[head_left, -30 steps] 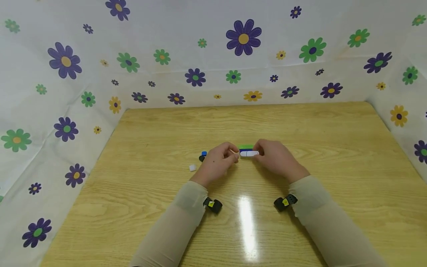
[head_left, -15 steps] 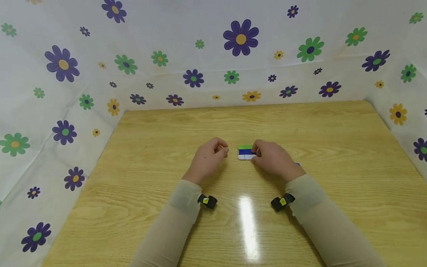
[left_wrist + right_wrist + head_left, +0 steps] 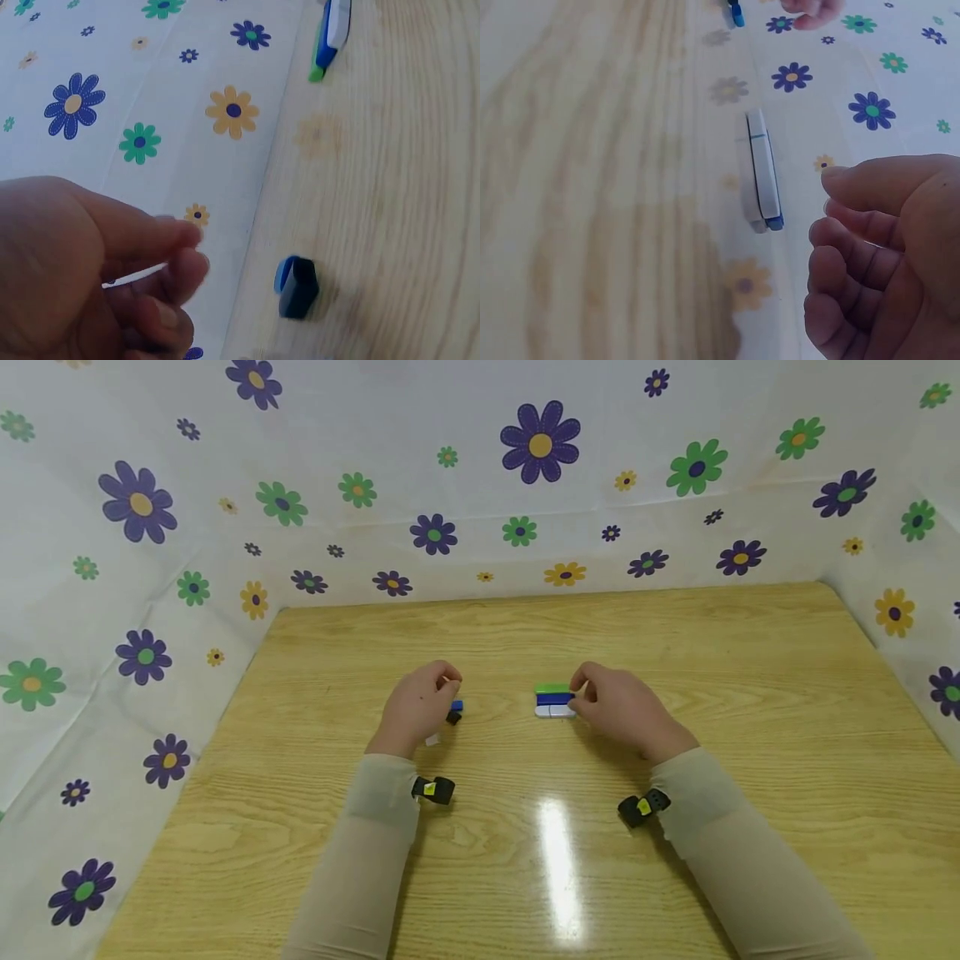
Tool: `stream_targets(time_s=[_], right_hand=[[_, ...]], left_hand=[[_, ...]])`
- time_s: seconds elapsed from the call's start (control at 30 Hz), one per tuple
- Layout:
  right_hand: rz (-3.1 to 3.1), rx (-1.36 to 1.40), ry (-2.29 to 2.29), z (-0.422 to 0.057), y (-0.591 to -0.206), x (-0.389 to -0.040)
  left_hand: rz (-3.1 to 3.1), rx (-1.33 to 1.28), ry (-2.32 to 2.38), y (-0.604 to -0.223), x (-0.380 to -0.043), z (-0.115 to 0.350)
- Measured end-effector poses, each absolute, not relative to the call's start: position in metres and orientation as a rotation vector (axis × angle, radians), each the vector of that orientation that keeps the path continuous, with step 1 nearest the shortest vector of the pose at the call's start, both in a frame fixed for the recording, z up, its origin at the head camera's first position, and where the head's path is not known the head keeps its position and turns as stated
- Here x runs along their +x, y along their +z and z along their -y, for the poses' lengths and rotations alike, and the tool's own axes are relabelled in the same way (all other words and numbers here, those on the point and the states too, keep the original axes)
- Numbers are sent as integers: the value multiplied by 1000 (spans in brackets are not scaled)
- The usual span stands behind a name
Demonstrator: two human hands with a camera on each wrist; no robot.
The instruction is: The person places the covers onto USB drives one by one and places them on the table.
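Three slim sticks lie side by side mid-table: green, dark blue and white. The white one, crossed by a thin seam, looks like a capped USB stick. My right hand hovers at their right end, fingers loosely curled and apart from the sticks in the right wrist view. My left hand is above several small pieces, thumb near the forefinger, nothing seen between. Those pieces are a blue one, a hollow black cap-like one and a white one, partly hidden under the hand.
The wood-grain table is bordered at back and sides by a white flower-patterned cloth. A black camera band is on each wrist. A bright glare strip lies on the table between the forearms.
The white stick has come down into line beside the blue one, and my right hand has let go of it. My left hand has moved left, over the small pieces.
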State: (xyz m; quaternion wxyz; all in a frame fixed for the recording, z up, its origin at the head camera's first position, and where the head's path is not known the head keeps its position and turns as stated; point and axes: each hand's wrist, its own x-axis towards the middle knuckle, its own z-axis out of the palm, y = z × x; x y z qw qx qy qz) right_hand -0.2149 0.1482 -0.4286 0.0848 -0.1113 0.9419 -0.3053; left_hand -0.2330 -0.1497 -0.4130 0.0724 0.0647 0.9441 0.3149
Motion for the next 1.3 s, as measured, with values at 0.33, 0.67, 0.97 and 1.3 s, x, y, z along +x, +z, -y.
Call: stream_targets(time_s=[0.33,0.67,0.97,1.3], right_hand=[[-2786,-329,-919,-157,-425,-216],[-2769,-319,-957,-161,-419,-216],[-2808,-305,-973,-169,-417,-217],[-2828,-320,-1001,-179,-410,-216]], left_hand=[[-2801,184,640,-424,-238,151],[-2883,113,549,-433,-238,140],[-2936,151,483,-433,-239,134],[-2927,226,766,-429,-233,126]])
